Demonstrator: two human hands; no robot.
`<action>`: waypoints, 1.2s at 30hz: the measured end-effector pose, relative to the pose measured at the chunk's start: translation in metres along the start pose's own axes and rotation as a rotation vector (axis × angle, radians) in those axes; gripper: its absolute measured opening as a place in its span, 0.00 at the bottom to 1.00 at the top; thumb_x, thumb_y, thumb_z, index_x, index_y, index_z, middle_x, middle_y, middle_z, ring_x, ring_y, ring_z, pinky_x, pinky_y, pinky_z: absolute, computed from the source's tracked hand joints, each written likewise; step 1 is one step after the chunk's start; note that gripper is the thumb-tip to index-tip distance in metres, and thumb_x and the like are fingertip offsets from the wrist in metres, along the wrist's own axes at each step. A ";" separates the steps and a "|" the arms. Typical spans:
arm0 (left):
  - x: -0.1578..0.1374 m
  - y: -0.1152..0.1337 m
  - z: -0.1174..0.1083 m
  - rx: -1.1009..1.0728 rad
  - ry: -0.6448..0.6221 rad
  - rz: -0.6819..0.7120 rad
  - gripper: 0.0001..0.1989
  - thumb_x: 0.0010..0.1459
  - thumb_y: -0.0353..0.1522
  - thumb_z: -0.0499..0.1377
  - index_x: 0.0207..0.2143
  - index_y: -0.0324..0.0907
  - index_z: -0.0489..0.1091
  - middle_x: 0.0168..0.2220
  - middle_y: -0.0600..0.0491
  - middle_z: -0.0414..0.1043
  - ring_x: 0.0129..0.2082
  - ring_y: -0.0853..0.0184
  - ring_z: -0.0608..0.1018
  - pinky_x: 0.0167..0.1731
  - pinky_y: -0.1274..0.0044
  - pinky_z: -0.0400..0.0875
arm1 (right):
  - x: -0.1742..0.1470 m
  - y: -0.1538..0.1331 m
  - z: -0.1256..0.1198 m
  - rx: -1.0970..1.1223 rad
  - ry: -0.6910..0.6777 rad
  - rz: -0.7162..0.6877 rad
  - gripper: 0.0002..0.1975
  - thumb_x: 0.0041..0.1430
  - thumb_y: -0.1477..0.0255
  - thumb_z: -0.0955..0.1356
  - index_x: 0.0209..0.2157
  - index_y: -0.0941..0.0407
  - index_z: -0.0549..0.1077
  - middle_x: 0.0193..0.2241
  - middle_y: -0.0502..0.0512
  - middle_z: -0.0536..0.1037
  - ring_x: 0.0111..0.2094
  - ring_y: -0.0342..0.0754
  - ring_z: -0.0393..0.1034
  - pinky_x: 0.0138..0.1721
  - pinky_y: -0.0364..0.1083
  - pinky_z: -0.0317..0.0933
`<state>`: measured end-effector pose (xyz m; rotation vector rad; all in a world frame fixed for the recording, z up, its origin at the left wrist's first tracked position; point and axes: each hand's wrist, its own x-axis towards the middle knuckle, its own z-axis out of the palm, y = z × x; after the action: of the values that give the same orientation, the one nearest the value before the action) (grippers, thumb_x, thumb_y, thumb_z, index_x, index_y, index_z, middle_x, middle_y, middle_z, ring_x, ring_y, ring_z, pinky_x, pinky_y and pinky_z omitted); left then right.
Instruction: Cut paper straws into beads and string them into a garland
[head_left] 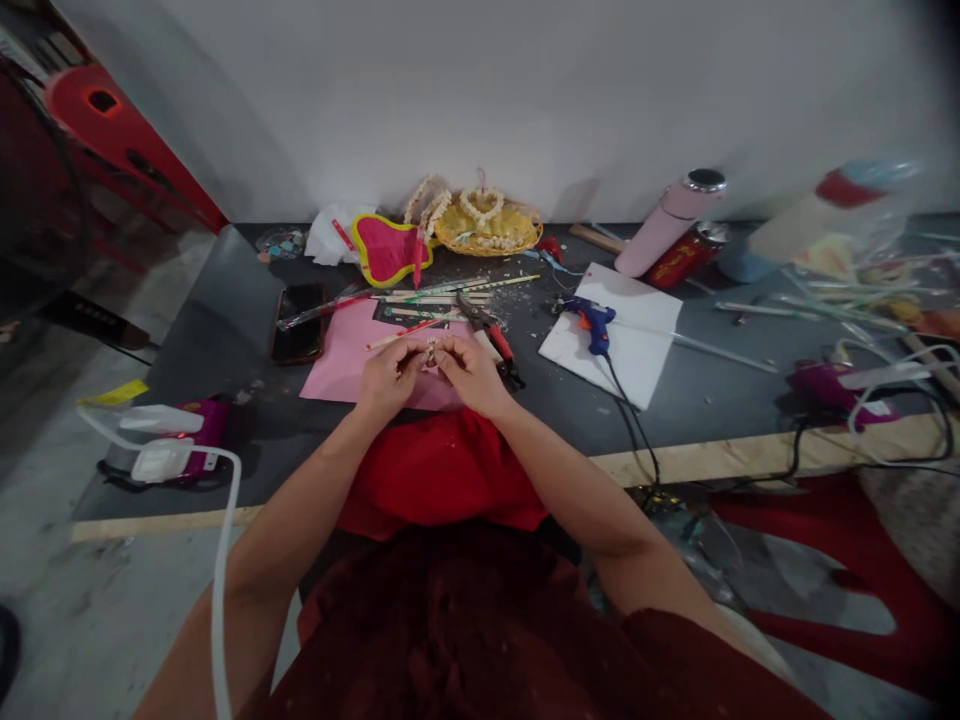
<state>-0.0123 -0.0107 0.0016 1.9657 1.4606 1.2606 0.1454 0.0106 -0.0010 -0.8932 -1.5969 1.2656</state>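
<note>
My left hand (391,376) and my right hand (472,372) meet at the front of the table, fingers pinched together. Between their fingertips is a small pale beaded piece (431,352), mostly covered by the fingers; its exact kind cannot be made out. Beneath them lies a sheet of pink paper (341,350). Just beyond the right hand are pliers with red and black handles (495,335). Several thin printed sticks (427,298) lie behind the hands, with pale crumbs scattered about. A red cloth (442,470) covers the lap below.
A phone (298,325) lies left. Behind stand a yellow basket (487,235) with beaded loops and a pink, yellow-edged tray (391,250). Right are a blue glue gun (591,322) on white paper (652,360), a pink flask (671,222) and a red can (686,255). Purple power strips (206,440) sit near the edge.
</note>
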 end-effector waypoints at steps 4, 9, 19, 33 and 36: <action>-0.001 0.002 0.000 -0.006 -0.012 -0.014 0.06 0.59 0.32 0.56 0.36 0.41 0.72 0.34 0.52 0.77 0.32 0.70 0.76 0.35 0.77 0.72 | -0.001 -0.001 0.001 0.027 0.064 0.014 0.11 0.60 0.60 0.64 0.34 0.54 0.68 0.26 0.48 0.70 0.23 0.39 0.61 0.26 0.42 0.58; -0.002 0.001 0.000 0.019 0.001 -0.018 0.07 0.59 0.33 0.56 0.37 0.41 0.72 0.34 0.52 0.77 0.33 0.69 0.77 0.36 0.76 0.72 | 0.000 0.003 0.000 0.058 0.047 0.051 0.13 0.58 0.58 0.65 0.34 0.54 0.69 0.25 0.47 0.70 0.23 0.39 0.61 0.26 0.42 0.58; 0.000 0.001 -0.002 0.013 -0.047 0.011 0.08 0.60 0.34 0.55 0.37 0.40 0.71 0.34 0.52 0.76 0.33 0.69 0.75 0.35 0.77 0.70 | -0.001 0.000 0.000 0.083 0.041 0.025 0.11 0.57 0.61 0.67 0.33 0.55 0.69 0.26 0.47 0.69 0.25 0.39 0.61 0.27 0.41 0.57; -0.002 -0.001 -0.002 0.146 -0.044 0.068 0.08 0.61 0.35 0.54 0.36 0.42 0.73 0.33 0.51 0.77 0.34 0.68 0.76 0.37 0.75 0.71 | -0.001 0.000 -0.002 0.032 -0.018 0.023 0.15 0.57 0.56 0.66 0.32 0.54 0.69 0.28 0.49 0.69 0.30 0.41 0.62 0.32 0.42 0.59; -0.001 -0.002 -0.003 0.186 -0.044 0.100 0.09 0.61 0.33 0.54 0.37 0.43 0.73 0.35 0.50 0.78 0.36 0.67 0.77 0.39 0.74 0.71 | 0.000 0.004 -0.002 0.046 -0.025 0.009 0.15 0.54 0.56 0.68 0.32 0.54 0.70 0.30 0.49 0.71 0.32 0.42 0.64 0.35 0.43 0.61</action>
<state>-0.0160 -0.0115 0.0011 2.1976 1.5238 1.1500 0.1469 0.0124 -0.0044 -0.8601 -1.5780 1.3197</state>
